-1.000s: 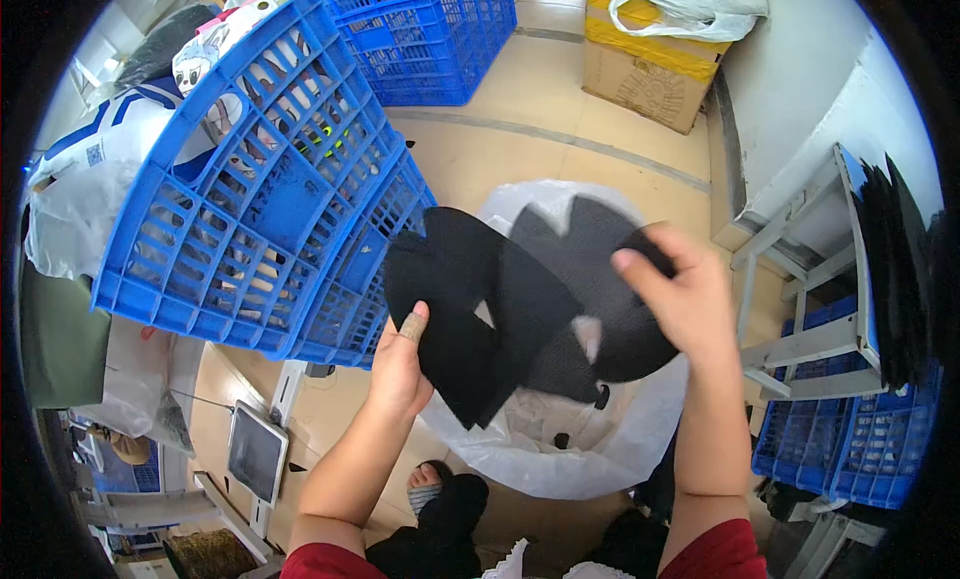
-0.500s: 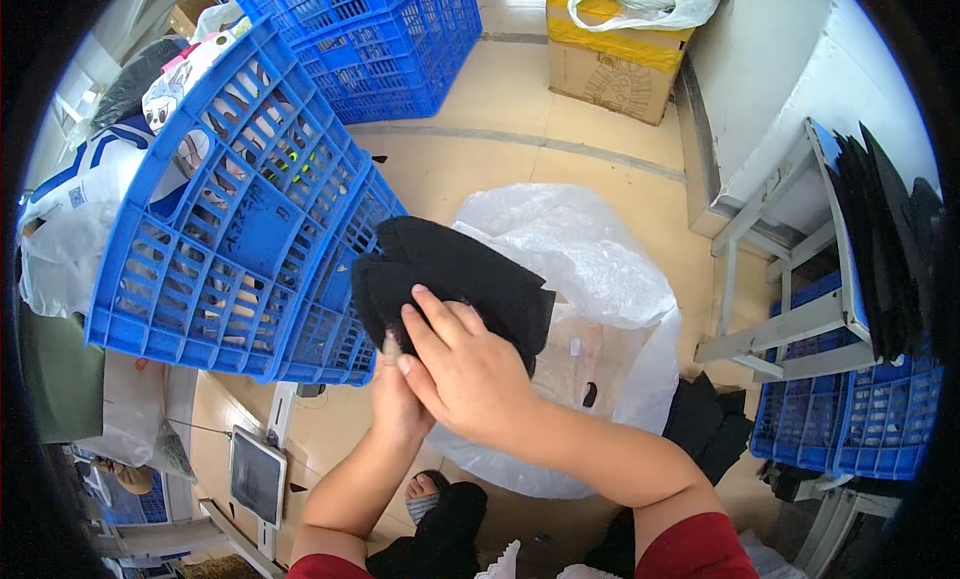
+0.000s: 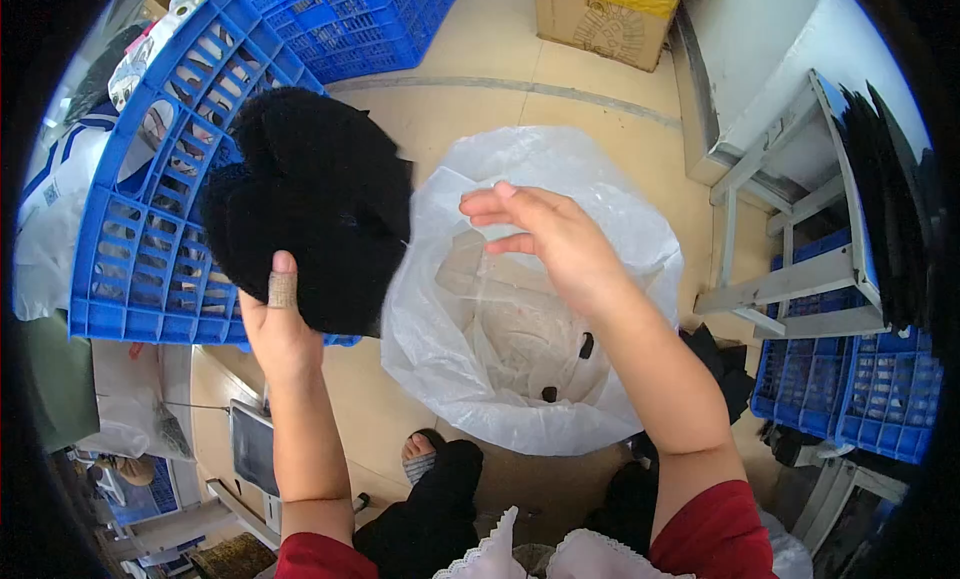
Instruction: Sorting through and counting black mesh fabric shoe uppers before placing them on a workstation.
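My left hand grips black cloth pieces, which look like a stack with notched edges. Its thumb, wrapped in a tan strip, lies on top; the fingers beneath are hidden. Part of the blue plastic crate is covered by the cloth held over it. My right hand hovers with fingers apart and holds nothing. Below it a wide-mouthed translucent white plastic bag stands on the floor. Two small black scraps, one near the bag's front, show inside it.
More blue crates and a cardboard box stand at the back. On the right, a white-framed stool bears black sheets, with blue crates below. Black cloth lies beside the bag. A dark-screened device stands lower left.
My hands have parted. The left has carried the black cloth up and left over the crate; the right has let go and opened above the bag. The view has shifted slightly.
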`<state>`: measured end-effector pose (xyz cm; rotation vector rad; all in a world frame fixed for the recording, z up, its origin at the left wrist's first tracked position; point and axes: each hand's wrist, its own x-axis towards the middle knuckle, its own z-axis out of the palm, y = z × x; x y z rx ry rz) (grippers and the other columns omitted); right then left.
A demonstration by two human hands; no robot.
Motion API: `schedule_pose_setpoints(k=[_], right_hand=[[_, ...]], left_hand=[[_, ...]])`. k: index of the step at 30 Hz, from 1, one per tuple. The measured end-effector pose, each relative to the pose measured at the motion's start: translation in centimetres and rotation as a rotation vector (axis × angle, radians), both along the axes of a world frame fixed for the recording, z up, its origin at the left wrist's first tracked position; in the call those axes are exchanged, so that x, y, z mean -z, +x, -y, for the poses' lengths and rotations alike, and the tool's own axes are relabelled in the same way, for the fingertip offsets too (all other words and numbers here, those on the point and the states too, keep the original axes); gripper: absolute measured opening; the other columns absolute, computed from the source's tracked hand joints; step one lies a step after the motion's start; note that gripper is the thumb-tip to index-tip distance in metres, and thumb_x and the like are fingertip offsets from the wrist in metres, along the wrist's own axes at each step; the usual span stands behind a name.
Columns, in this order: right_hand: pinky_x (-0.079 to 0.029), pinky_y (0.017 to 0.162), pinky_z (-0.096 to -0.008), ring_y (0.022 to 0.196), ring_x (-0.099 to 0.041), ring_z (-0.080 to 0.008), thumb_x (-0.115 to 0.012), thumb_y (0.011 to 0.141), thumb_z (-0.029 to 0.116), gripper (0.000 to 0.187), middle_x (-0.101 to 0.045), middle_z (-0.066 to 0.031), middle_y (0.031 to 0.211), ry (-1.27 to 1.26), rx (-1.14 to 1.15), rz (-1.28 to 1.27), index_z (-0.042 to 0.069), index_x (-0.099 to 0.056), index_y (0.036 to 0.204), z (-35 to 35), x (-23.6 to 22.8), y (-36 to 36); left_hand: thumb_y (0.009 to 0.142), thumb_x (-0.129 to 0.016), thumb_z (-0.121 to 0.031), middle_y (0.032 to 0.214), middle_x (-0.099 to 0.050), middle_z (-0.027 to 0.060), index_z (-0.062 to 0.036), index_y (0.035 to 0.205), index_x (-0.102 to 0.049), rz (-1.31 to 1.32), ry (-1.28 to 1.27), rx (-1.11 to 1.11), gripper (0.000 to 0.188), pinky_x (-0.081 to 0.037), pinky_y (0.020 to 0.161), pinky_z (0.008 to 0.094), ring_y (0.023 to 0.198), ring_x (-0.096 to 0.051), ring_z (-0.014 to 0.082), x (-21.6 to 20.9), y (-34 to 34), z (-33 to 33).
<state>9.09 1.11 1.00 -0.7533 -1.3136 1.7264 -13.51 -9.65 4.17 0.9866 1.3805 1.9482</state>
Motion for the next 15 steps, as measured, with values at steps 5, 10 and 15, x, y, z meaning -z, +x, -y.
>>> schedule_pose_setpoints(k=[5,10,15], right_hand=[[-0.050,0.072,-0.0336,0.087,-0.062,-0.0204,-0.031,0.092,0.058,0.068,-0.064,-0.0134,0.102,-0.369,-0.344,-0.036,-0.002,-0.057,0.111,-0.7,-0.4,2.1],[-0.050,0.068,-0.0333,0.077,-0.064,-0.0198,-0.024,0.082,0.077,0.088,-0.065,-0.0091,0.093,-0.518,-0.460,-0.075,0.002,-0.055,0.115,-2.0,2.1,3.7],[-0.052,0.064,-0.0318,0.079,-0.064,-0.0151,-0.047,0.086,0.060,0.062,-0.064,-0.0059,0.091,-0.487,-0.416,0.143,0.004,-0.055,0.113,-1.6,4.6,4.3]], left_hand=[[0.089,-0.057,-0.007,0.118,-0.057,0.0122,0.0043,0.121,-0.050,-0.407,-0.059,0.130,0.035,-0.044,0.091,0.0316,0.107,-0.054,0.0185,0.4,1.3,1.3],[0.068,-0.057,-0.005,0.117,-0.060,0.0106,-0.0118,0.109,-0.063,-1.545,0.062,0.510,0.042,-0.045,0.091,0.0394,0.107,-0.058,0.0279,1.3,4.8,0.5],[0.072,-0.055,-0.011,0.122,-0.057,0.0069,-0.0180,0.111,-0.062,-1.661,0.004,0.597,0.040,-0.043,0.096,0.0432,0.112,-0.054,0.0252,3.2,5.4,1.7]])
